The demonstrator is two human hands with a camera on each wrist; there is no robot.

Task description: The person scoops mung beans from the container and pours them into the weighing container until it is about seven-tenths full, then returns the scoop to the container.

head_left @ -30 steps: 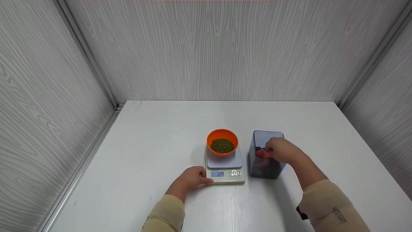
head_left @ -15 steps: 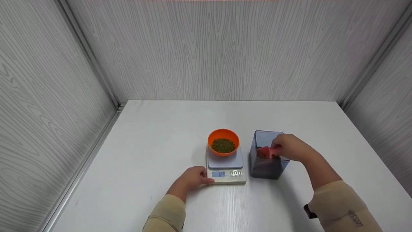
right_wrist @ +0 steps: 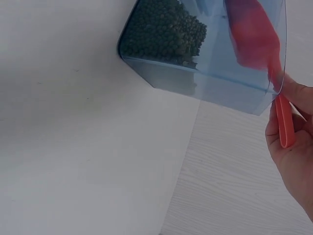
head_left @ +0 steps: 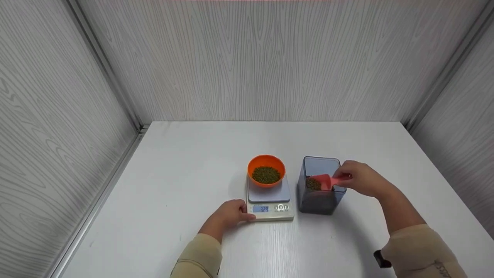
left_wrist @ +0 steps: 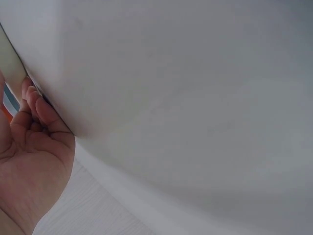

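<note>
My left hand (head_left: 231, 213) grips the front left corner of a white kitchen scale (head_left: 269, 196), its thumb along the front edge. On the scale stands an orange bowl (head_left: 266, 160) holding green-brown pellets (head_left: 266, 176); the display seems to read 329. To its right is a clear bluish plastic container (head_left: 317, 203) with more pellets (right_wrist: 166, 34) inside. My right hand (head_left: 359, 178) pinches the handle of a red scoop (head_left: 324, 180) at the container's right rim. The scoop's head is inside the container, with pellets in or beside it.
A white tabletop (head_left: 185, 166) lies under everything. Grey wood-grain panels close it in at the back (head_left: 247, 61), the left (head_left: 50, 127) and the right. The container's walls rise close beside the scale.
My right hand has drawn back to the right with the scoop, so more of the scoop shows above the pellets. My left hand, the scale and the bowl stay put.
</note>
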